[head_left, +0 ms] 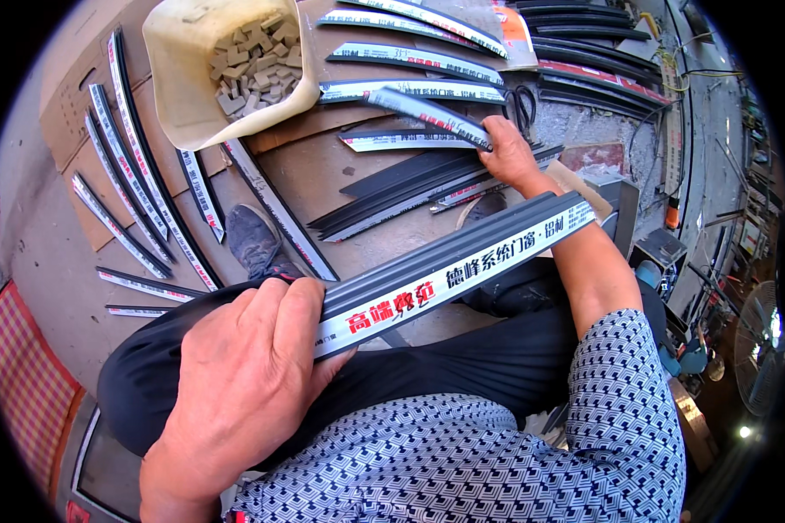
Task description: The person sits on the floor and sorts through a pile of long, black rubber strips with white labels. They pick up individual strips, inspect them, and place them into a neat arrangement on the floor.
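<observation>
My left hand [244,375] is closed round the near end of a dark grey aluminium profile [462,270] with a printed white film along its side. This piece slants up to the right above my legs, and its far end crosses in front of my right forearm. Farther out, my right hand [508,157] grips the right end of a shorter film-covered profile strip [429,115], tilted over other pieces on the floor. Just below it lie a similar strip [401,140] and a stack of dark profiles [410,190].
A cream plastic bin [173,78] at the far left holds many small grey blocks [266,65]. More profile strips [131,148] lie on cardboard at the left. Dark profiles [593,61] are piled at the far right. My shoe [257,240] is between pieces. A fan [759,349] stands right.
</observation>
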### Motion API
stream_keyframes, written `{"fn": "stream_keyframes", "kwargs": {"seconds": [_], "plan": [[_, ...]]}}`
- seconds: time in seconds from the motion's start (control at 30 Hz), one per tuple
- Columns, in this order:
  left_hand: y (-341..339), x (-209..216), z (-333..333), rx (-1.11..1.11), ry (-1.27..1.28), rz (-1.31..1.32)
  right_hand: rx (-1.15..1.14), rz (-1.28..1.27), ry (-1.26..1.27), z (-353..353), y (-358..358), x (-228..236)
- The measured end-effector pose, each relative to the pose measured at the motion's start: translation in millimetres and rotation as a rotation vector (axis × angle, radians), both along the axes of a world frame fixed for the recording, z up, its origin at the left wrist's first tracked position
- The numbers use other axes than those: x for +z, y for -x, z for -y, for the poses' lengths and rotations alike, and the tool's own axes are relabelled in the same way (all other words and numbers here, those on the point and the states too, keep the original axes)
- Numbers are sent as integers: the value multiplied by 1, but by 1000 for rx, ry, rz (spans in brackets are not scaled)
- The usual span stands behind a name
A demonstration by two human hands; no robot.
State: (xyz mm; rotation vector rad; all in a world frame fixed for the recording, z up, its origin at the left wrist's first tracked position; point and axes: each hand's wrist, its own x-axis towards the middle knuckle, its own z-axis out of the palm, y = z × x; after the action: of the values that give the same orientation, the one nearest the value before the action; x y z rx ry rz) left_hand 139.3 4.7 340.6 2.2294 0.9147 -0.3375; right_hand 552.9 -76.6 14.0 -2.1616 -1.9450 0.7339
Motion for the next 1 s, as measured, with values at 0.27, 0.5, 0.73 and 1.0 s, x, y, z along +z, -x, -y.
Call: {"fn": "stream_keyframes", "kwargs": {"seconds": [0.27,0.5,0.73,1.0], "plan": [[1,-1,-2,-8,-2,-7,234,162,32,-5,14,2],[2,1,-2,-2,12,-17,373,231,68,-10,7,6],[4,2,-3,-6,25,-28,374,225,77,-11,12,1],[5,4,-3,-14,40,-36,558,294,13,-11,-5,3]]}}
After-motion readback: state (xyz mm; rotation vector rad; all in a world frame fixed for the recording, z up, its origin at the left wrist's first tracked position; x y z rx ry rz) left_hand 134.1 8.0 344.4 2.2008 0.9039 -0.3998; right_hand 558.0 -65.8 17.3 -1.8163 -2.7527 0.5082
